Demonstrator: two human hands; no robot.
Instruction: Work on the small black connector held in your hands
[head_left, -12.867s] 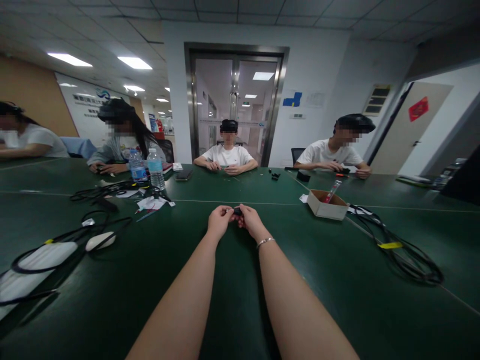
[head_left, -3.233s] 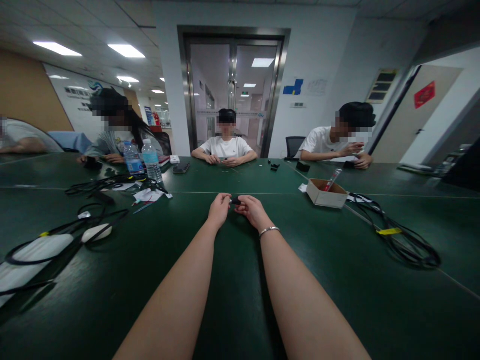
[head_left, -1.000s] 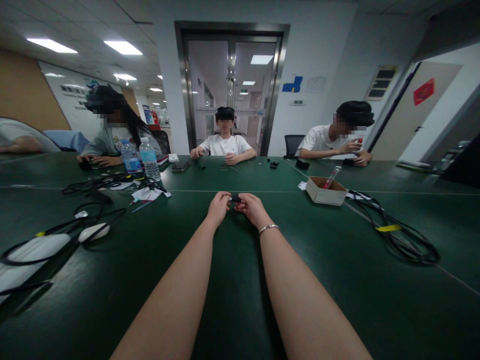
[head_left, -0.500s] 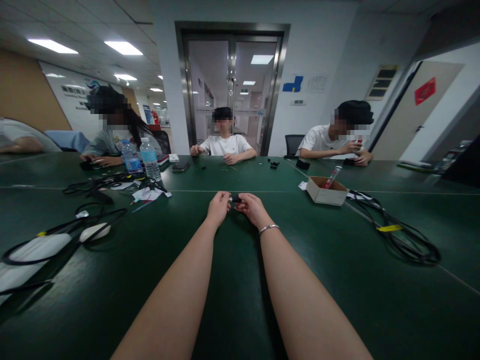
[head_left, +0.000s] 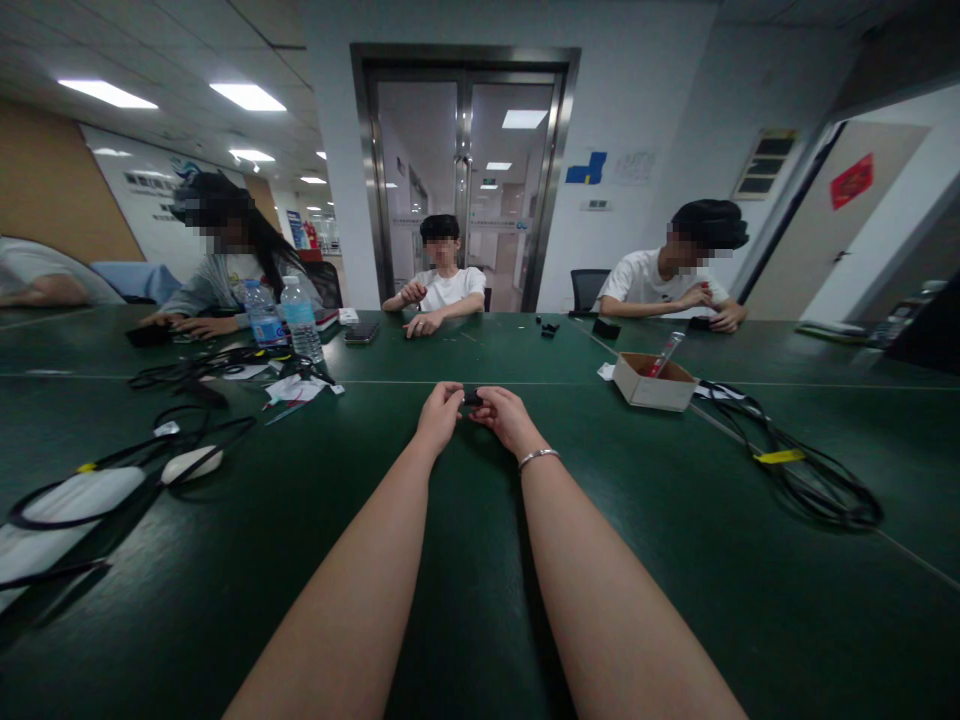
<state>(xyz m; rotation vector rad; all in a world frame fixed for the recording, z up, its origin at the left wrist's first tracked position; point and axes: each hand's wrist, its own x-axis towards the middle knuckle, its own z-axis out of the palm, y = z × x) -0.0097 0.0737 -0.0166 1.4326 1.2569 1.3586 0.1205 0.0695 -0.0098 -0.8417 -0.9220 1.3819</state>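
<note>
Over the green table (head_left: 480,560), both my arms reach straight forward and my fingertips almost meet. A small black object (head_left: 472,398), too small to name surely, sits between them. My right hand (head_left: 507,415) pinches it from the right, with a silver bracelet (head_left: 538,456) round the wrist. My left hand (head_left: 441,414) is closed, thumb and forefinger pressed at the object's left end. Those fingers mostly cover that end.
To the right stand an open cardboard box (head_left: 651,392) with a clear-and-red tube (head_left: 665,352) and a coiled black cable (head_left: 817,475). Leftward lie more cables (head_left: 206,420), a white computer mouse (head_left: 192,464), papers and water bottles (head_left: 301,320). Several people sit around the table.
A silvery part at the object's left end showed before; now it is nearly hidden, with my left fingertips slightly further right. The person opposite has shifted left and moved their hands.
</note>
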